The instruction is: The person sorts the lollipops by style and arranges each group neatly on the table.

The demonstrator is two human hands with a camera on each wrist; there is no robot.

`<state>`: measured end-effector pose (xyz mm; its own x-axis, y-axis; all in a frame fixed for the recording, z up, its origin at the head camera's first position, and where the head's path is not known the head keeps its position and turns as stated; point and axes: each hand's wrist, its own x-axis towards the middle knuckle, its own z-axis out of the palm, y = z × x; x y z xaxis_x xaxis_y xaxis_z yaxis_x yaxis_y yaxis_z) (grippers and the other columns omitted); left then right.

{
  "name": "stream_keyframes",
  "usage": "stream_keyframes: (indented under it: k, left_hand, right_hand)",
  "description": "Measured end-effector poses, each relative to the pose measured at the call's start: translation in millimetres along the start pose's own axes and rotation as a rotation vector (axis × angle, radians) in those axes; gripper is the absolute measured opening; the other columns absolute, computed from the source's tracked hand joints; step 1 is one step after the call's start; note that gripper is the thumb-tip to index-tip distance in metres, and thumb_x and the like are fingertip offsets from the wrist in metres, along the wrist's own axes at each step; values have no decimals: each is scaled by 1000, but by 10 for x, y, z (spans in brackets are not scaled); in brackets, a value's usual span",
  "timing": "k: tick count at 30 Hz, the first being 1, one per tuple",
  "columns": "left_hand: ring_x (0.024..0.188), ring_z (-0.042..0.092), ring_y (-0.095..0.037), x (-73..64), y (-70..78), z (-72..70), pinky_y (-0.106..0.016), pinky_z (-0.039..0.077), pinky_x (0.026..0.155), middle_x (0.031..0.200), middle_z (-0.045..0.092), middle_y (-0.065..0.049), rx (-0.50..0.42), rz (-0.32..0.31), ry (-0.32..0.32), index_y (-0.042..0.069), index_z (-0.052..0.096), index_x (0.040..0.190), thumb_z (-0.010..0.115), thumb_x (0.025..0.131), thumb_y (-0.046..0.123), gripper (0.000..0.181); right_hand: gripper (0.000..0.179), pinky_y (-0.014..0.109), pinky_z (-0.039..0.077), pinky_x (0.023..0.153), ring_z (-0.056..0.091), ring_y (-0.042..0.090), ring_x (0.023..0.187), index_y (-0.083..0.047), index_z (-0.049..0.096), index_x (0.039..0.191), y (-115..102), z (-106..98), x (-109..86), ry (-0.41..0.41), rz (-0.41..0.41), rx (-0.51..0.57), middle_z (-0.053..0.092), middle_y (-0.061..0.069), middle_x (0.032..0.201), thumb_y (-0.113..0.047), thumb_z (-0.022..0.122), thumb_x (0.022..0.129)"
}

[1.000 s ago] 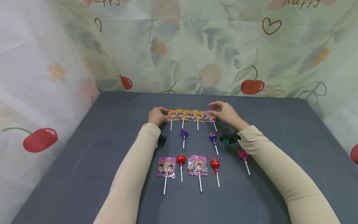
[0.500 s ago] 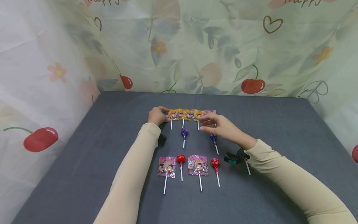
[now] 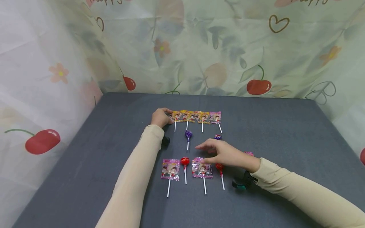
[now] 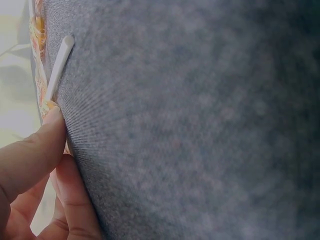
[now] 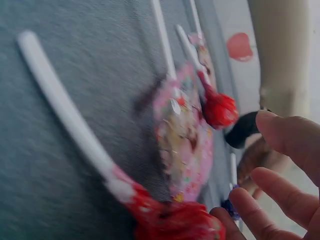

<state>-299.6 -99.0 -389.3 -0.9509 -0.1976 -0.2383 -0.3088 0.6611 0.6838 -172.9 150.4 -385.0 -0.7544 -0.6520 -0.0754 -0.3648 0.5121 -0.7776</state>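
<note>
At the left end of the back row, my left hand [image 3: 161, 118] pinches the wrapper edge of a yellow-wrapped lollipop [image 3: 176, 116]; in the left wrist view its thumb [image 4: 52, 120] lies at the wrapper beside the white stick [image 4: 61, 65]. My right hand [image 3: 228, 154] hovers with spread fingers, holding nothing. Below it lie a pink flat-packed lollipop [image 3: 201, 172] and a red ball lollipop [image 3: 221, 172], partly covered in the head view. The right wrist view shows that pink packet [image 5: 182, 135] and red lollipop [image 5: 175, 220] close to the fingers.
The back row also has more yellow packets [image 3: 203, 117] and a pink one [image 3: 215, 117]. Purple ball lollipops [image 3: 188, 135] lie mid-table. In front are another pink packet [image 3: 170, 169] and red lollipop [image 3: 185, 161]. Behind the right wrist a magenta lollipop [image 3: 249, 153] shows partly.
My right hand has left the pink packet at the right end of the back row and come toward the front, over the front row. The left hand has stayed put.
</note>
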Motion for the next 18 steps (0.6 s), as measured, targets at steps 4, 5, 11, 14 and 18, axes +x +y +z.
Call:
stream_keyframes:
  k: [4,5,11,14,18]
  left_hand:
    - [133,43,-31,7,-1,-2,-41,37,109,142,51,-13,5,12,2,15,68,121,79,79,7,44]
    - [133,43,-31,9,-2,-2,-41,37,109,142,51,-13,5,14,3,15,68,121,79,79,7,44]
    - [134,42,-31,-1,-2,-3,-41,36,110,143,51,-13,3,11,0,15,68,121,78,79,6,43]
    - [134,42,-31,-3,-3,0,-41,36,110,142,51,-13,0,12,0,15,68,121,78,80,6,43]
    - [134,43,-31,-7,-8,2,-41,35,110,142,51,-13,3,16,4,15,68,121,78,80,6,43]
  right_hand:
    - [49,40,48,98,59,21,113,-11,64,126,-4,37,-37,-27,-11,-75,62,4,120,-28,78,82]
    - [49,41,48,97,59,21,112,-11,64,126,-1,44,-43,-31,-18,-94,62,4,119,-28,78,82]
    - [51,43,46,97,57,21,112,-14,64,126,28,82,-61,-42,-43,-189,62,3,119,-29,80,80]
    - [51,43,45,98,57,21,113,-14,64,125,30,92,-61,-51,-48,-213,61,3,119,-28,81,79]
    - [52,44,45,99,56,21,114,-13,64,126,17,100,-58,-61,-51,-234,61,3,119,-26,81,78]
